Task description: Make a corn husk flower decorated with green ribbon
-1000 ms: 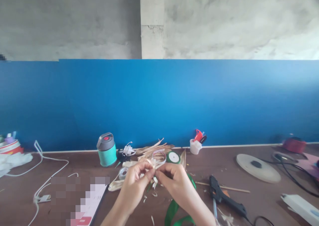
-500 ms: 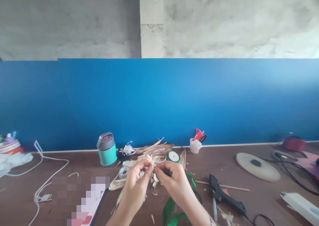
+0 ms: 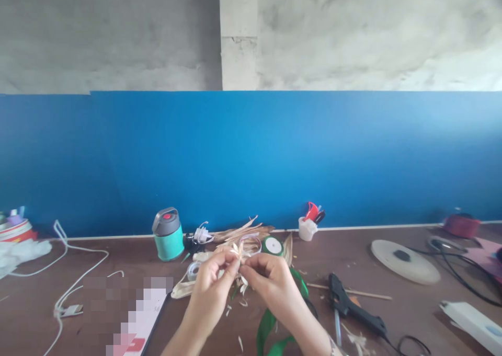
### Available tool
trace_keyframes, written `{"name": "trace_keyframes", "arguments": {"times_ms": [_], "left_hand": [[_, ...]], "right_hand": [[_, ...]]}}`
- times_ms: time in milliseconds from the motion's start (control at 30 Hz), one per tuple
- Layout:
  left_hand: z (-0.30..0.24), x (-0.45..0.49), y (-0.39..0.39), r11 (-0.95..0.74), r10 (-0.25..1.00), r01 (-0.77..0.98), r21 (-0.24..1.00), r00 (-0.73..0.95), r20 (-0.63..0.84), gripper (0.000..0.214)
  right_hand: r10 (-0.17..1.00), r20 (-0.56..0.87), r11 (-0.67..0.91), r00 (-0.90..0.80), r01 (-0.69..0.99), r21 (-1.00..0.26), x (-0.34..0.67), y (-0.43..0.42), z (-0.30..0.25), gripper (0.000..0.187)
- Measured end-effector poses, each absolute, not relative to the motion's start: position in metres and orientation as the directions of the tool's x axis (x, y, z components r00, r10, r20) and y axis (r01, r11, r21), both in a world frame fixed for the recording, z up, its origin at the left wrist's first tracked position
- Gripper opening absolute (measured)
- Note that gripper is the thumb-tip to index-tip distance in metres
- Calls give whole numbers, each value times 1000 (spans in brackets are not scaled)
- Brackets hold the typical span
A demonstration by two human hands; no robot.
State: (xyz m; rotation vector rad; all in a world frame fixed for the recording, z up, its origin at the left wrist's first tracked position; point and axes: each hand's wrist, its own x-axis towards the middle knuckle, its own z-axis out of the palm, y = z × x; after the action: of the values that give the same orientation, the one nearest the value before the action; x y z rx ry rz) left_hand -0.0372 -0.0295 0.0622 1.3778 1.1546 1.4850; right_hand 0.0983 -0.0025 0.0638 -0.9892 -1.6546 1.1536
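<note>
A small cream flower of dried husk petals [image 3: 236,249] is pinched between both hands, above the middle of the brown table. My left hand [image 3: 214,285] has its thumb and fingers closed at the flower's base. From the other side my right hand [image 3: 271,280] pinches the same spot, its fingertips almost touching the left ones; the base is hidden by the fingers. Beneath them lie petal scraps [image 3: 243,285] and pale husk strips [image 3: 183,289]. Behind the hands are dried husks [image 3: 245,229] and a spool of green ribbon [image 3: 273,246], with loose green ribbon [image 3: 266,327] beside my right forearm.
A black glue gun [image 3: 355,309] and a thin stick [image 3: 371,294] lie to the right, near a round lid [image 3: 419,268]. A teal flask [image 3: 168,243], tape roll [image 3: 193,271] and white cables [image 3: 84,280] are left. A white cup [image 3: 307,230] holds red-handled scissors.
The flower and both hands have shifted very slightly, with the petals turned a little between the fingertips. Both hands keep their pinch.
</note>
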Motion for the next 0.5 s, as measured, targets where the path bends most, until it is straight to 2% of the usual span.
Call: {"name": "trace_keyframes", "arguments": {"times_ms": [200,333,500], "left_hand": [[63,-37,-28,-258,964,-68,964,-79,253,23],[60,-36,-27,-160,987,-276,948,-31,157,20],[62,-34,-29,12,981,-533,846,169,93,18]], "right_hand": [[923,192,216,-333,35,-976,97,2,63,28],[926,147,136,-348,-58,-989,98,3,61,31],[907,91,22,-412,-169,-985,102,1,64,36]]}}
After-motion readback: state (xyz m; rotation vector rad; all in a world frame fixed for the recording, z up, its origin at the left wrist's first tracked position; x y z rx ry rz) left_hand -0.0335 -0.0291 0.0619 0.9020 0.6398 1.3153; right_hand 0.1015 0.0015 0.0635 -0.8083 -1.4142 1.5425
